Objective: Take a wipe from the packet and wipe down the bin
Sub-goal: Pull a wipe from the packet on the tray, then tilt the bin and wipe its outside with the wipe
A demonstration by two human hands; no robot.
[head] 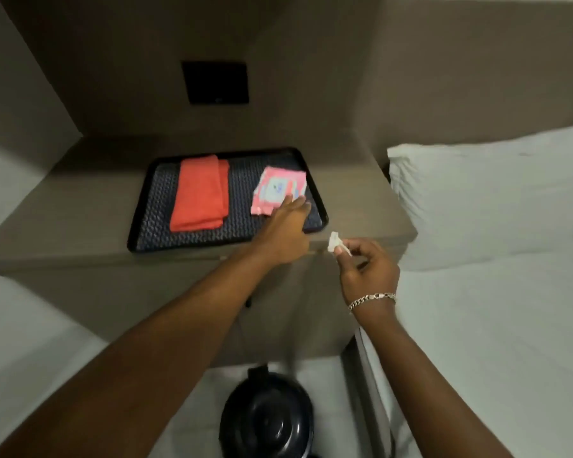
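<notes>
- A black tray (153, 193) sat on the brown counter (354, 206), and everything else is placed from it.
- On the tray's left half lay a folded orange cloth (199, 193); on its right half lay the pink packet (277, 188) of wipes, flat, label up.
- The left hand (286, 226) reached over the tray's front right corner, fingers (295, 203) extended and loosely spread, their tips resting on the packet's near edge; its grip closed on nothing.
- The right hand (366, 262) hung just beyond the tray's front right corner, off the counter's front edge, its grip pinching a small crumpled white wipe (336, 242) between thumb and forefinger.
- A chain bracelet (372, 299) circled the right wrist.
- The black bin (267, 418), round with a domed lid, stood on the floor well below the tray, in front of the counter.
- To the tray's right lay a bed with a white pillow (490, 193).
</notes>
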